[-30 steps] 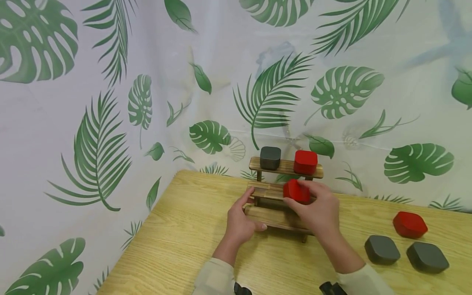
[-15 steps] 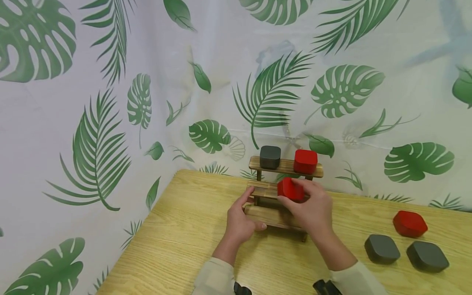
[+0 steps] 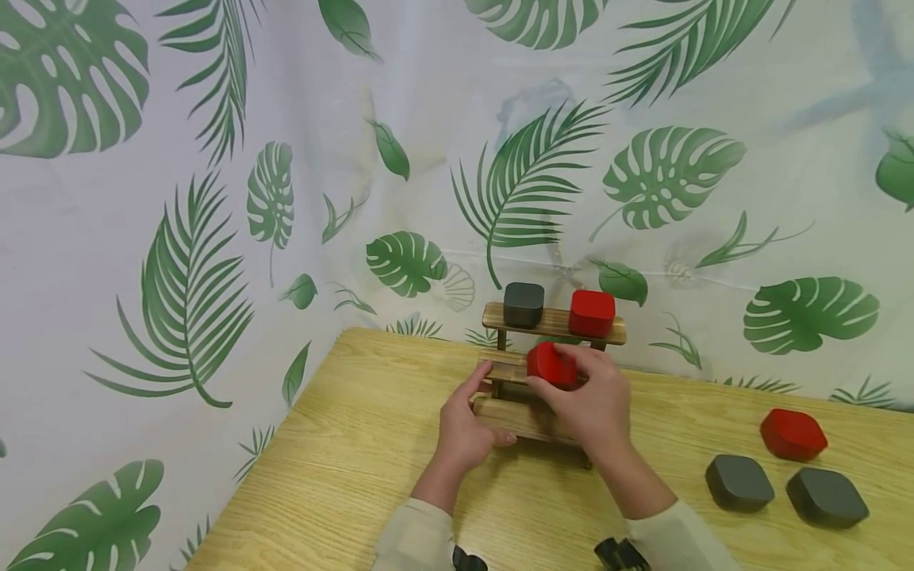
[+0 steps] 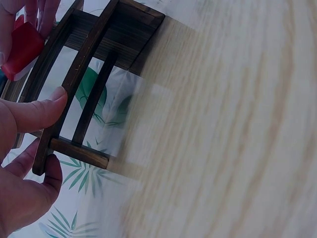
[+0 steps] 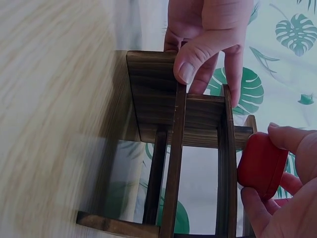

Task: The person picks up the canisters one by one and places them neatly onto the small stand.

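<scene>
A small three-tier wooden display stand (image 3: 517,416) stands on the table near the patterned backdrop. My left hand (image 3: 466,428) grips its left end, the thumb over the front edge of the lowest tier, as the left wrist view shows. My right hand (image 3: 598,403) pinches a red rounded block (image 3: 548,365) between thumb and fingers, at the middle tier. In the right wrist view this red block (image 5: 262,166) is right beside the tier's edge. On the top tier sit a dark grey block (image 3: 524,305) at left and another red block (image 3: 592,314) at right.
On the table (image 3: 343,444) to the right lie a red block (image 3: 793,434) and two dark grey blocks, one nearer the stand (image 3: 739,482) and one farther right (image 3: 827,497). A leaf-print backdrop (image 3: 428,198) rises behind and at the left.
My right hand has shifted left along the middle tier with the red block in its fingers. The left hand and the stand have stayed in place.
</scene>
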Motion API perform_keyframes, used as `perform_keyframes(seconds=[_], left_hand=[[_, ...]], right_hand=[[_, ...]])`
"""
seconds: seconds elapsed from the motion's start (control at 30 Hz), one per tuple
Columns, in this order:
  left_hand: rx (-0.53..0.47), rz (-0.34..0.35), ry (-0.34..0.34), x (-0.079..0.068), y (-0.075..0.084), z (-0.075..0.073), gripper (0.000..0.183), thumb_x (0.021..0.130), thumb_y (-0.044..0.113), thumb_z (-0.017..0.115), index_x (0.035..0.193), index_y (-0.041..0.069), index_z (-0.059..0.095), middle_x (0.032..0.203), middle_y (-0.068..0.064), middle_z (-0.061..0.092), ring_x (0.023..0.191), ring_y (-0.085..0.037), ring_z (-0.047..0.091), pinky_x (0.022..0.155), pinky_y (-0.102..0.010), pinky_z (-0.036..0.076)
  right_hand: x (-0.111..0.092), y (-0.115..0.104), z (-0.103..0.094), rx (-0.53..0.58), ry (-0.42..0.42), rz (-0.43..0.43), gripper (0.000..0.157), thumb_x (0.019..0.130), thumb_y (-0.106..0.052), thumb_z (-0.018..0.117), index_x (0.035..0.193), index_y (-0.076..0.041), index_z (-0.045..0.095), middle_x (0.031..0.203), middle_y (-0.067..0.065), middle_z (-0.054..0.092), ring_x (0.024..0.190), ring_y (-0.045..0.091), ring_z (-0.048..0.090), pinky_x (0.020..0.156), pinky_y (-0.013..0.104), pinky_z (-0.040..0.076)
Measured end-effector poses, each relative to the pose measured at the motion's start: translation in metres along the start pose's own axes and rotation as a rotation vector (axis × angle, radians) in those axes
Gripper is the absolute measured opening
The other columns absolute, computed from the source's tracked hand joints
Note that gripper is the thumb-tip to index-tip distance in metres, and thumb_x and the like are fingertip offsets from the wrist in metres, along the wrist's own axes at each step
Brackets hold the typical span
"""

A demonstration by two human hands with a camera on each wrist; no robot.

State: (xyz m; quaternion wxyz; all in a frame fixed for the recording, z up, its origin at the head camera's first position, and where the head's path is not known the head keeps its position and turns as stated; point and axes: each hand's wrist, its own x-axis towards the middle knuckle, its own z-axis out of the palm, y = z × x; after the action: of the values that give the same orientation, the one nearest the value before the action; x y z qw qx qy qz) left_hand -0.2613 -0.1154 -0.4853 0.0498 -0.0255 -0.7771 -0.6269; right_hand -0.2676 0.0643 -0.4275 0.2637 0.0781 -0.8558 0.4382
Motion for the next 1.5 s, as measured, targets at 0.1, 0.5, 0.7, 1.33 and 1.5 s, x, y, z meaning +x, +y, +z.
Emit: perform_keyframes(seconds=[0.1,0.5,0.7,1.33,1.5], left_hand=[[0.004,0.011,-0.004,0.000,0.000,0.000,0.112,0.057,-0.015,0.089,0.147,0.039,0.049,0.129,-0.009,0.057,0.058,-0.017,0.048,0.073,-0.035,0.053],[-0.002,-0.004,-0.017,0.001,0.002,0.000,0.111,0.058,-0.013,0.089,0.147,0.040,0.049,0.127,-0.004,0.058,0.047,-0.016,0.041,0.060,-0.033,0.053],[0.005,0.012,-0.010,0.002,0.003,-0.001,0.110,0.057,-0.013,0.089,0.147,0.038,0.050,0.125,-0.003,0.059,0.045,-0.014,0.038,0.059,-0.033,0.052],[0.011,0.004,0.000,0.001,0.001,-0.001,0.110,0.058,-0.012,0.088,0.147,0.039,0.050,0.121,0.004,0.059,0.082,-0.017,0.060,0.084,-0.037,0.050],[0.016,0.013,0.006,0.000,0.000,-0.001,0.111,0.057,-0.012,0.089,0.147,0.040,0.050,0.120,0.004,0.060,0.086,-0.017,0.058,0.080,-0.035,0.051]], right_hand=[[0.000,-0.001,0.002,0.004,0.009,-0.019,0.053,0.072,-0.021,0.092,0.118,-0.007,0.073,0.113,0.015,0.068,0.104,0.033,0.057,0.079,0.053,0.054],[0.003,-0.006,0.012,-0.022,-0.003,-0.003,0.055,0.072,-0.026,0.092,0.121,-0.009,0.072,0.114,0.014,0.067,0.103,0.033,0.058,0.082,0.053,0.049],[0.005,-0.009,0.017,-0.022,-0.016,0.015,0.056,0.073,-0.026,0.091,0.122,-0.009,0.072,0.115,0.014,0.067,0.104,0.033,0.058,0.079,0.051,0.053],[0.010,-0.017,0.030,-0.070,-0.067,0.053,0.059,0.072,-0.032,0.091,0.124,-0.012,0.072,0.119,0.014,0.064,0.107,0.034,0.057,0.083,0.050,0.051],[0.011,-0.018,0.033,-0.101,-0.067,0.055,0.059,0.072,-0.035,0.091,0.124,-0.012,0.073,0.118,0.015,0.063,0.106,0.034,0.057,0.082,0.050,0.050]])
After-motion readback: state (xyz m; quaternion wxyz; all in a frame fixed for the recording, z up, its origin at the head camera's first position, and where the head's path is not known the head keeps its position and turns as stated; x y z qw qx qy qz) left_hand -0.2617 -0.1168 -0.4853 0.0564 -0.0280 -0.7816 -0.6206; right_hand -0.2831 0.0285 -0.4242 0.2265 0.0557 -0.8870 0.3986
